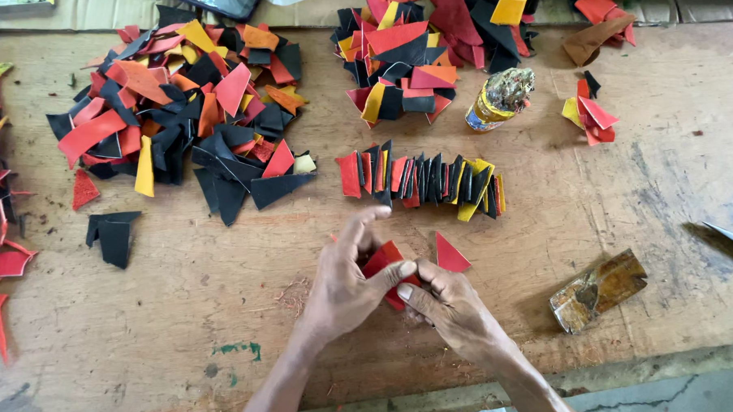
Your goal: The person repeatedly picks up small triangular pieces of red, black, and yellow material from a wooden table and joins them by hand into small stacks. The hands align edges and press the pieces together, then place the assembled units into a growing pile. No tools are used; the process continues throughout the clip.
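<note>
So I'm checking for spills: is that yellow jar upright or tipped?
Tipped. The yellow jar lies on its side on the table, crusted mouth pointing up-right.

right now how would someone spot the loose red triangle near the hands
Start at the worn wooden table, then the standing row of folded pieces. Below it, by the right hand, lies one flat red triangular leather scrap, alone on bare wood, unheld.

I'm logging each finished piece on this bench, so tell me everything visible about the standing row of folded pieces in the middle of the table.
The row of folded red, black and yellow leather-like pieces stands on edge on the worn wooden table, packed tight like a fan running left to right. Red pieces lead at the left end, black fills the middle, yellow shows near the right end. Nothing grips it; both hands work apart from it, nearer the camera.
</note>
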